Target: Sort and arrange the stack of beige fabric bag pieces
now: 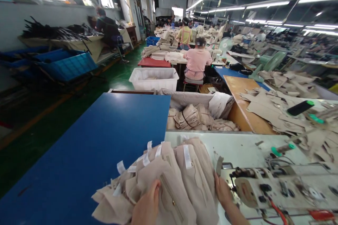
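Observation:
A heap of beige cloth pieces (185,182) with zippers and white tags lies in front of me, partly over the blue tabletop and the pale machine table. My left hand (148,204) is closed on the cloth left of a zipper (173,200), its fingers partly hidden. At the heap's right edge, my right hand (223,190) grips the cloth edge, with some fingertips out of sight behind the fabric. Just right of that hand stands a sewing machine (264,186).
The blue tabletop (111,130) extends left. Beyond the machine table, a bin (182,98) holds tied beige bundles (187,116). Thread cones (300,108) and loose beige pieces (266,107) are at right. A person in pink (198,59) sits ahead near a white tub (154,81).

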Demonstrator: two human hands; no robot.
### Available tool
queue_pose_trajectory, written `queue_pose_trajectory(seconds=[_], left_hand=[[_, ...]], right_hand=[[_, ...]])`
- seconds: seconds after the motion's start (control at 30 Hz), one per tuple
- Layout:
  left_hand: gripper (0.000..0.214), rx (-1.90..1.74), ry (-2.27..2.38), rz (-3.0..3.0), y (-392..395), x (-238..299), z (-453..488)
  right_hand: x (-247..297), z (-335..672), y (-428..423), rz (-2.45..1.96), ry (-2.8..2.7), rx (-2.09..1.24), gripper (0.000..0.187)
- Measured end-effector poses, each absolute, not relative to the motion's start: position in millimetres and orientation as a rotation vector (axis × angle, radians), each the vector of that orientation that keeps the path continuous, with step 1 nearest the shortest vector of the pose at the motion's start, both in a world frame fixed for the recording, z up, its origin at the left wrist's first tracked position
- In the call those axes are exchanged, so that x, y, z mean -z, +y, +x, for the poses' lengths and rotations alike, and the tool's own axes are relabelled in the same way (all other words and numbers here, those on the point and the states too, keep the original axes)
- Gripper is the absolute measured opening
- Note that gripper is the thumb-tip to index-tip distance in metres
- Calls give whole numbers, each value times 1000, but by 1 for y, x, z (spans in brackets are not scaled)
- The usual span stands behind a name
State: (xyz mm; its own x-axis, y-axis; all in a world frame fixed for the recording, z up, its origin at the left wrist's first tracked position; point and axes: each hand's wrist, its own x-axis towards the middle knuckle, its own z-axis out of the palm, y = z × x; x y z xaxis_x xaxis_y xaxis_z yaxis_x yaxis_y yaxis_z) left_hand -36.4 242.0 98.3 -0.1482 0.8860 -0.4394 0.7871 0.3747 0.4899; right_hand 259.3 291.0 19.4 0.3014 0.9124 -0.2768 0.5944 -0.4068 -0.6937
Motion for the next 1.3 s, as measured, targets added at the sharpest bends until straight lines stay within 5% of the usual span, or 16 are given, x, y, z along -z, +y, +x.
queue_pose_trajectory(seconds=[0.2,0.53,0.67,0.97,1.3], left_hand=[[40,-119,1992,1519,244,-102,-30],[43,-21,1948,1531,254,-124,-17],[39,-116,1874,1503,244,-126,-21],[22,-530,1716,1346,224,-161,-6],[38,-662,1569,1233,232,-134,-7]], right_hand=[[-55,242,289,-2101,-1249,-812,58],[-83,144,262,-1611,-2261,-1052,63],[-94,146,270,-1668,-1907,-1212,76],[-134,128,242,-1422,-1636,-1497,61],[-120,97,280,-1450,-1962,-1424,54]])
